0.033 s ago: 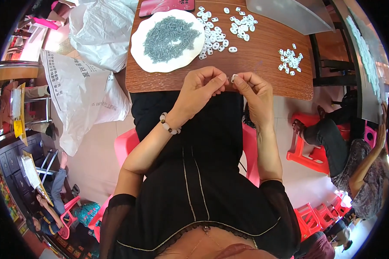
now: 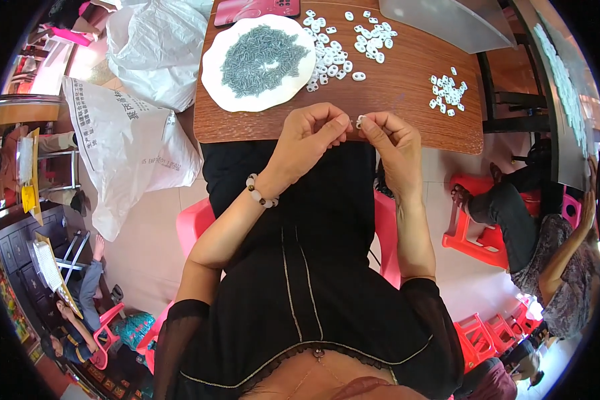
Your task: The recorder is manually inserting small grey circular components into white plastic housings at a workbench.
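Observation:
My right hand (image 2: 399, 141) pinches a small white two-holed piece (image 2: 361, 122) between thumb and forefinger, just above the table's near edge. Close to its left, my left hand (image 2: 313, 133) is closed in a pinch; whatever sits between its fingertips is too small to make out. A scalloped white plate (image 2: 215, 75) lies beyond my left hand, heaped with small grey rods (image 2: 263, 60). Right of the plate are loose white two-holed pieces (image 2: 330, 60), with another cluster (image 2: 375, 40) beside them. A separate group of finished-looking small white pieces (image 2: 448, 93) lies farther right.
The brown wooden table (image 2: 407, 100) carries a pink phone (image 2: 257, 9) and a grey bin (image 2: 447, 23) at its far side. White sacks (image 2: 127, 147) stand on the floor at left. A seated person (image 2: 560, 260) and red stools (image 2: 473, 233) are at right.

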Available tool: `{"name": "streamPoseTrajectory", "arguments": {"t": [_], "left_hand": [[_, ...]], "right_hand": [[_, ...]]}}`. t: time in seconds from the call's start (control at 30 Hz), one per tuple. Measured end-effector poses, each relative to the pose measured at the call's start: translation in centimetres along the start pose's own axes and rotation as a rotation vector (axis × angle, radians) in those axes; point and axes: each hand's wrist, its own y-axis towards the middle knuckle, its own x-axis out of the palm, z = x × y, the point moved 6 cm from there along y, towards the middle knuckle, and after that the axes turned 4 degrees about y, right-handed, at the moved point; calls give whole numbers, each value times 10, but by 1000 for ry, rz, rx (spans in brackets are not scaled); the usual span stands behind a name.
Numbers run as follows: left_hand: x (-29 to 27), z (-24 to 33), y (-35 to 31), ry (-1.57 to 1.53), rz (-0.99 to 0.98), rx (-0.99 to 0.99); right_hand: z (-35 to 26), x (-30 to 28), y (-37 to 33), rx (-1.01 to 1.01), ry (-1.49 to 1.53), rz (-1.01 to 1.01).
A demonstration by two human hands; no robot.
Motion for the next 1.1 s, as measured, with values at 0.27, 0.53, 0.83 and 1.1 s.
{"name": "streamPoseTrajectory", "arguments": {"t": [0.27,0.53,0.83,1.1], "left_hand": [[1,2,-1,110,-6,35],[2,1,-1,147,-17,30],[-1,-2,1,183,-19,37],[-1,-1,0,149,-13,57]], "right_hand": [[-12,1,-5,-162,-199,44],[-20,4,-7,-166,-242,58],[-16,5,-5,-175,-280,42],[-15,5,-4,-161,-226,68]]}}
